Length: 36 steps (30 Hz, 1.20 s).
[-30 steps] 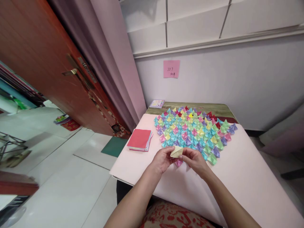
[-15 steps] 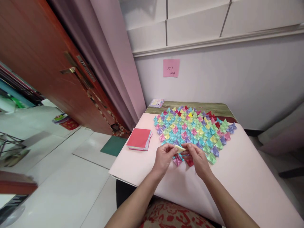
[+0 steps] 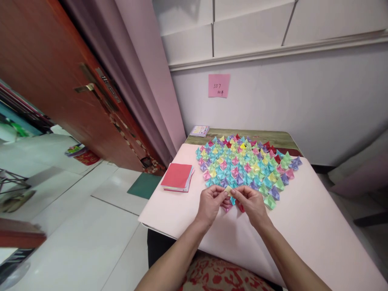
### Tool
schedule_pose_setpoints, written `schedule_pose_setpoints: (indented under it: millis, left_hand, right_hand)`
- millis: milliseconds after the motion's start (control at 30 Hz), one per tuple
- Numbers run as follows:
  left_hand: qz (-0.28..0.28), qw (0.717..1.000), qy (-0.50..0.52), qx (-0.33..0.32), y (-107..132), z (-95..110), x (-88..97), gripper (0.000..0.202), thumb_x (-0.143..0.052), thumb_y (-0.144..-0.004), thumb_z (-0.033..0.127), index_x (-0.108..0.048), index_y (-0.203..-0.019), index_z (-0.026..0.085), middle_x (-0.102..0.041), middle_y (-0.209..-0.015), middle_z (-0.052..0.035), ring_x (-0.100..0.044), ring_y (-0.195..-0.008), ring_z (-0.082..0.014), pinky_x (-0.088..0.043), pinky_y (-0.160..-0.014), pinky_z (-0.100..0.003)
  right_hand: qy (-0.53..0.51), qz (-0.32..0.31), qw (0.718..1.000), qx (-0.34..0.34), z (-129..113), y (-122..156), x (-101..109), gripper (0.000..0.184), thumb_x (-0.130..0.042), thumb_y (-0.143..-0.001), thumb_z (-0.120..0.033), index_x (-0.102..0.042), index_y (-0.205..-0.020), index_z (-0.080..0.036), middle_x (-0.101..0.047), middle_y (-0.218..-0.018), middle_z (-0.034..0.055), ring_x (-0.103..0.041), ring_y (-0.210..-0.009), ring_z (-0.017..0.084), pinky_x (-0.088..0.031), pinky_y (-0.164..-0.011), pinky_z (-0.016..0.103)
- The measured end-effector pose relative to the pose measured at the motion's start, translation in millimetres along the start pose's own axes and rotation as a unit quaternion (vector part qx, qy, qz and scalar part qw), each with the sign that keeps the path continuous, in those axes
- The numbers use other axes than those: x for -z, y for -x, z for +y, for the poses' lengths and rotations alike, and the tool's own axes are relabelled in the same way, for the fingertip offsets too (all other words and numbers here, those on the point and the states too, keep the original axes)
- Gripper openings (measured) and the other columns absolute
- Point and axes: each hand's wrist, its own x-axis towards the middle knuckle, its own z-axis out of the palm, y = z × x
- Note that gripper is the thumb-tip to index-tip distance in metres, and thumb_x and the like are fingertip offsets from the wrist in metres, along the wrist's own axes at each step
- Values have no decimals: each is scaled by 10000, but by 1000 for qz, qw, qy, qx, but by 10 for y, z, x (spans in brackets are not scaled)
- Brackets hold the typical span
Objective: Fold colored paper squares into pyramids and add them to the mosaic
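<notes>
Between the fingertips of my left hand (image 3: 210,204) and my right hand (image 3: 249,202) is a small folded piece of pale yellow paper (image 3: 228,189). Both hands are closed in a pinch on it, one from each side, and the fingers hide much of it. They are above the near edge of a large spread of folded paper pieces (image 3: 235,161) in blue, green, pink, yellow, purple and red. A stack of square paper (image 3: 177,176), red on top, lies to the left of my left hand.
A pink sheet (image 3: 300,234) covers most of the table, with its wooden top (image 3: 257,135) bare at the back. A small stack of cards (image 3: 199,130) lies at the back left corner. A pink note (image 3: 218,85) is stuck to the wall, and a door (image 3: 75,60) stands at left.
The fingertips have come closer together on the yellow paper, and less of it shows. It is turned to a different angle. The view has shifted slightly.
</notes>
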Motion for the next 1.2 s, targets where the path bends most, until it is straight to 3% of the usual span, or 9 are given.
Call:
schedule_pose_setpoints:
  millis: [167, 300, 500, 600, 667, 767, 867, 1000, 1200]
  left_hand:
    - [-39, 996, -83, -13, 21, 56, 72, 279, -763, -716, 408, -669, -714, 146, -656, -579, -26, -614, -489, -140, -532, -513, -268]
    - [-65, 989, -132, -15, 20, 76, 106, 201, -707, -754, 345, -667, -700, 156, -628, -571, -17, -584, -478, -133, -495, -499, -257]
    - [-89, 955, -255, -123, -9, 111, 127, 128, -631, -811, 280, -701, -753, 190, -646, -656, -16, -560, -594, -142, -418, -571, -235]
    - [-112, 947, -273, -131, -17, 129, 143, 119, -621, -812, 258, -702, -747, 199, -633, -651, -5, -543, -604, -140, -398, -587, -236]
    - [-86, 960, -240, -113, -30, 121, 153, 72, -644, -789, 249, -696, -778, 200, -624, -652, 3, -545, -606, -137, -405, -597, -236]
    - [-9, 985, -142, -95, -58, 97, 156, 89, -696, -752, 274, -667, -784, 196, -620, -694, 7, -558, -630, -133, -434, -612, -238]
    - [0, 996, -65, -67, -75, 86, 128, 169, -744, -717, 318, -650, -721, 177, -599, -666, 6, -545, -602, -127, -453, -594, -248]
    - [-8, 999, -27, -43, -65, 97, 42, 215, -796, -669, 318, -672, -738, 156, -604, -647, 6, -513, -566, -106, -431, -555, -234]
    - [13, 997, -46, -55, -63, 109, -35, 242, -822, -649, 316, -646, -700, 158, -607, -644, 10, -508, -576, -101, -413, -548, -223]
  right_hand:
    - [35, -76, 997, 3, 25, -38, 61, 372, -775, -717, -517, -721, -823, -164, -656, -637, 24, -558, -531, 135, -434, -471, 241]
    - [101, -115, 988, -1, 35, -75, 138, 335, -741, -750, -502, -724, -755, -167, -615, -587, -1, -499, -489, 111, -397, -455, 232]
    - [105, -155, 982, -2, -51, -73, 152, 283, -689, -804, -453, -671, -791, -171, -577, -594, -31, -469, -495, 89, -363, -446, 205]
    - [102, -170, 980, -10, -49, -58, 147, 278, -721, -778, -443, -682, -795, -168, -621, -625, -16, -508, -504, 92, -388, -448, 203]
    - [83, -141, 986, -15, -29, -53, 145, 310, -743, -754, -468, -679, -754, -165, -615, -590, -14, -502, -472, 92, -393, -430, 207]
    - [14, -28, 999, -19, -3, -62, 132, 376, -769, -715, -523, -674, -786, -167, -614, -568, -5, -513, -443, 109, -413, -398, 222]
    - [-22, 43, 999, -14, -4, -74, 95, 427, -787, -685, -553, -659, -840, -175, -664, -651, 29, -615, -545, 159, -500, -456, 254]
    - [-29, 46, 998, -11, -25, -49, 19, 425, -798, -671, -550, -665, -815, -173, -679, -658, 40, -639, -570, 173, -531, -497, 273]
    - [-3, 32, 999, 8, -33, 8, -2, 397, -787, -695, -544, -686, -771, -167, -651, -613, 30, -542, -476, 129, -411, -374, 226]
